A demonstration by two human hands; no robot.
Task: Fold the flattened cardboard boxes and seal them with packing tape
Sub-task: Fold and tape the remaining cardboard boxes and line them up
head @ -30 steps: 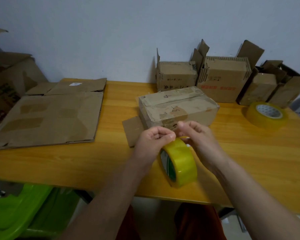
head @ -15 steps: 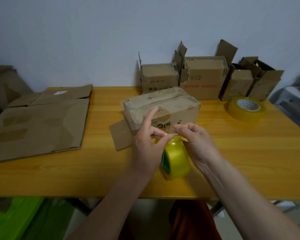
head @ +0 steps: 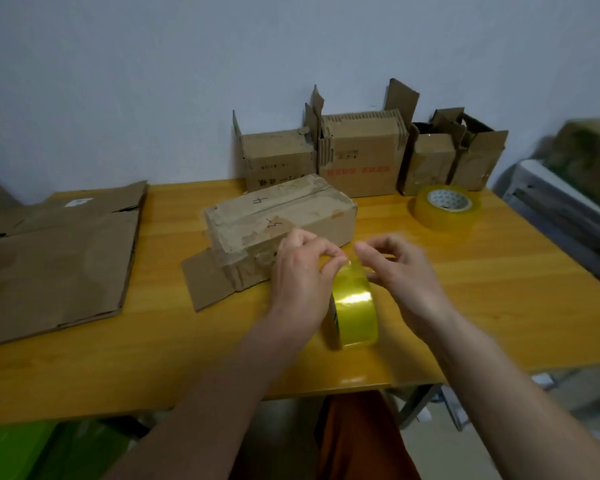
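A yellow packing tape roll (head: 355,306) stands on its edge near the front of the wooden table (head: 499,292). My left hand (head: 302,282) pinches at the top of the roll with thumb and forefinger. My right hand (head: 399,275), blurred, has its fingers curled against the roll's top right side. Just behind my hands lies a folded, worn cardboard box (head: 278,220) with pen marks on its taped top and one flap (head: 205,282) lying flat on the table. Flattened cardboard (head: 56,265) lies at the left.
A second, paler tape roll (head: 447,207) lies flat at the back right. Three open-topped cardboard boxes (head: 357,161) stand along the wall. A white appliance (head: 568,216) is beyond the table's right edge, and something green (head: 49,452) is below the front left.
The view has shifted, so everything sits further left and lower. My left fingers have closed into a pinch on the roll's top, and my right hand has drawn slightly to the right.
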